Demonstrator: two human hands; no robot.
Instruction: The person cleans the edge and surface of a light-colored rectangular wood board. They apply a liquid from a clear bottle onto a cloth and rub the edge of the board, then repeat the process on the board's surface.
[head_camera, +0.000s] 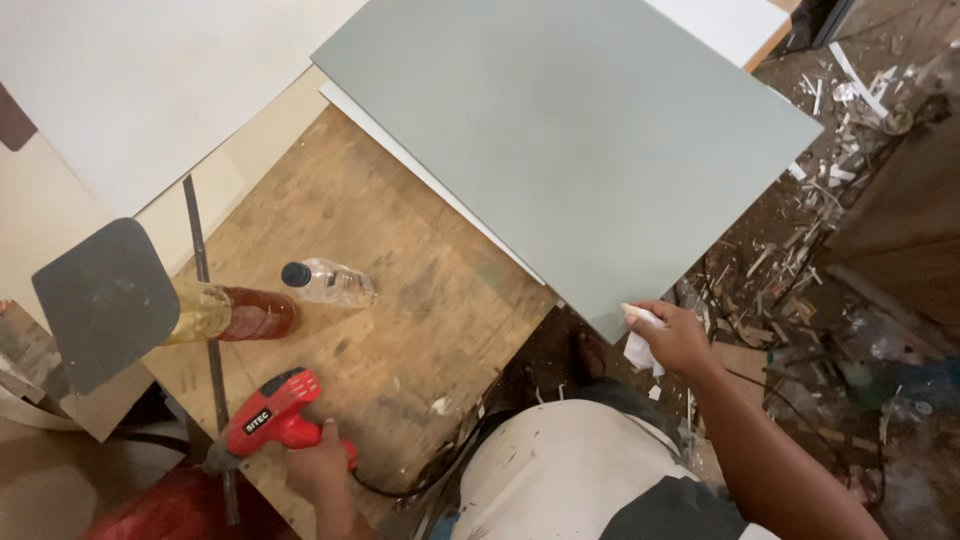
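My left hand (322, 462) grips the handle of a red and black heat gun (268, 413) that rests near the front edge of the worn wooden bench (400, 270). A black cord runs from it toward my body. My right hand (678, 338) holds a crumpled white cloth (640, 335) against the near corner of a large grey-green panel (560, 130), which lies on the bench and overhangs its right side.
A clear plastic bottle (328, 281) with a black cap and a bottle of amber liquid (235, 313) lie on the bench. A dark rounded board (100, 300) sits at left. White sheets (150, 80) lie behind. Offcuts and debris (800, 260) litter the floor at right.
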